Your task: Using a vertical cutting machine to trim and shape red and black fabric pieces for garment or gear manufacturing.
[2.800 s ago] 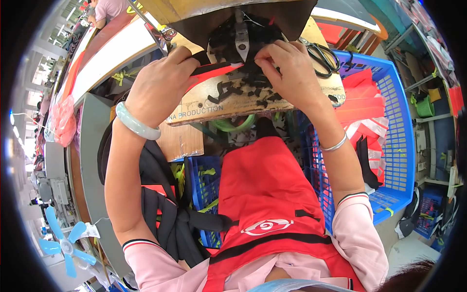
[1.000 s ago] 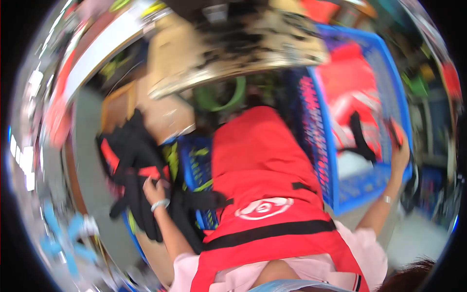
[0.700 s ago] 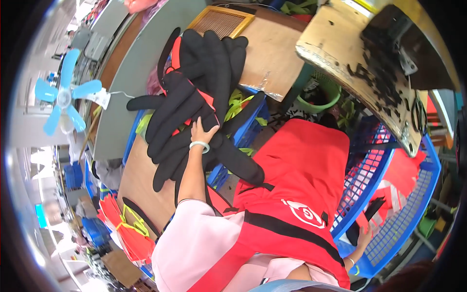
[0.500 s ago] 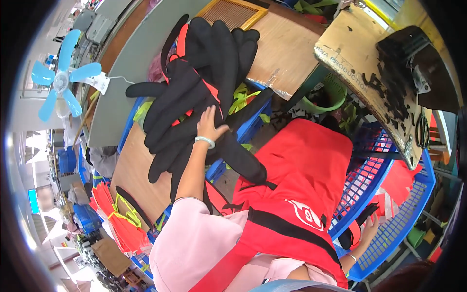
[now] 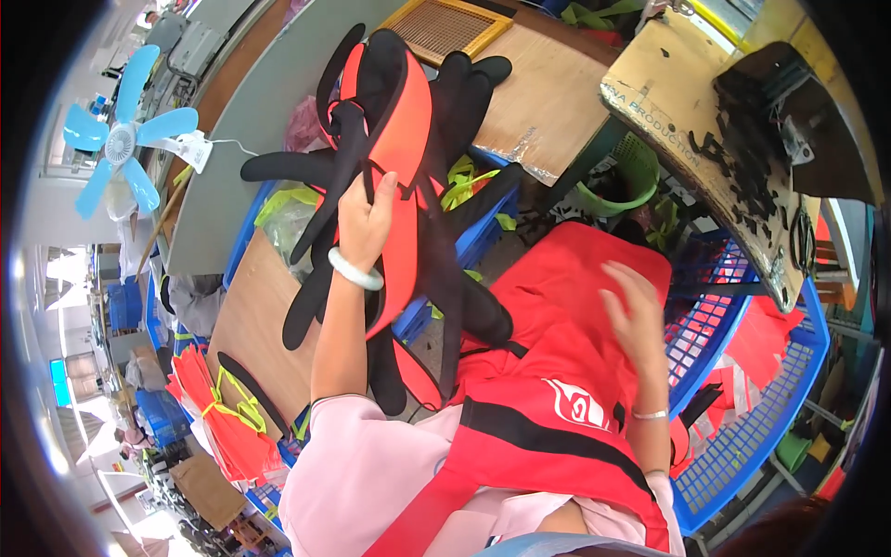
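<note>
Item: orange and black strapped piece (image 5: 399, 158), lifted from a heap of like pieces over the blue crate (image 5: 483, 237) at the person's left.

Left hand (image 5: 367, 223): raised, fingers closed over the orange panel and a black strap where they meet; a pale bangle (image 5: 355, 271) is worn at the wrist. The piece is held up and away from the body, and its long black straps (image 5: 445, 278) hang loose below the grip.

Right hand (image 5: 636, 316): blurred, fingers loosely spread, nothing held; it is seen above the red apron (image 5: 548, 371) on the lap, near the blue basket (image 5: 742, 446) on the right.

Handling note, as a judgement: the piece is best gripped at the stiff orange panel rather than by one strap, so that the whole is carried without twisting. The dangling straps are likely to snag on the crate rim or on the other pieces beneath, so a clear upward lift is advised before any sideways move. The free hand is well placed to gather the hanging ends.

Surroundings: cardboard-topped work surface (image 5: 687, 111) strewn with small black parts at upper right; green bucket (image 5: 631, 176) beneath it; blue fan (image 5: 121, 148) at upper left; wooden board (image 5: 548, 93) beyond the piece.
</note>
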Demonstrator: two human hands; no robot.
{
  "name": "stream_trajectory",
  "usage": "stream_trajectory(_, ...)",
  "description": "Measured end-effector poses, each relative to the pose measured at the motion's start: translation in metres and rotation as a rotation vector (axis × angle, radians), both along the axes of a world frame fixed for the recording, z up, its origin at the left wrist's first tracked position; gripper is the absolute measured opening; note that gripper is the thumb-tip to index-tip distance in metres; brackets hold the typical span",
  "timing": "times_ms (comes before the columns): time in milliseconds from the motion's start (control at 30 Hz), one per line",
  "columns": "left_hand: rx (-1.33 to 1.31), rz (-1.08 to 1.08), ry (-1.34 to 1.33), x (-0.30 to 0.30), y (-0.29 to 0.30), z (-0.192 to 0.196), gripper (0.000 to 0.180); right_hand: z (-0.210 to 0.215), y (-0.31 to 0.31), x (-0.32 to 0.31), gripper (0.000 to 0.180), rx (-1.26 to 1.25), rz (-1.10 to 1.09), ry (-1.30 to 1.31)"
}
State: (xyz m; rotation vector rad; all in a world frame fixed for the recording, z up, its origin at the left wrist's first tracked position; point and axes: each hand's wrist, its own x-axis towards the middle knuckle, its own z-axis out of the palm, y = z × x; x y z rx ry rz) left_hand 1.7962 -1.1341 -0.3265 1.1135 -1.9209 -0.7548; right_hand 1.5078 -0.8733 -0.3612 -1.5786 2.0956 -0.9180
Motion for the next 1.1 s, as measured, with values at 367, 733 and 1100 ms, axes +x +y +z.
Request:
stream_trajectory(367,0.172,-0.46,-0.019,-0.02,0.074,0.096,0.02,0.05,-0.132,0.073,0.062,-0.664,0.284,0.006)
stream_trajectory(733,-0.039,-1.123,-0.532,-0.027,0.084,0.162,0.03,0.095,-0.029,0.023,0.039,-0.661,0.409,-0.148)
stream_trajectory(1100,-0.108,-1.541,-0.419,-0.188,0.088,0.171,0.041,0.191,0.065,-0.038,0.02,-0.424,-0.326,0.061)
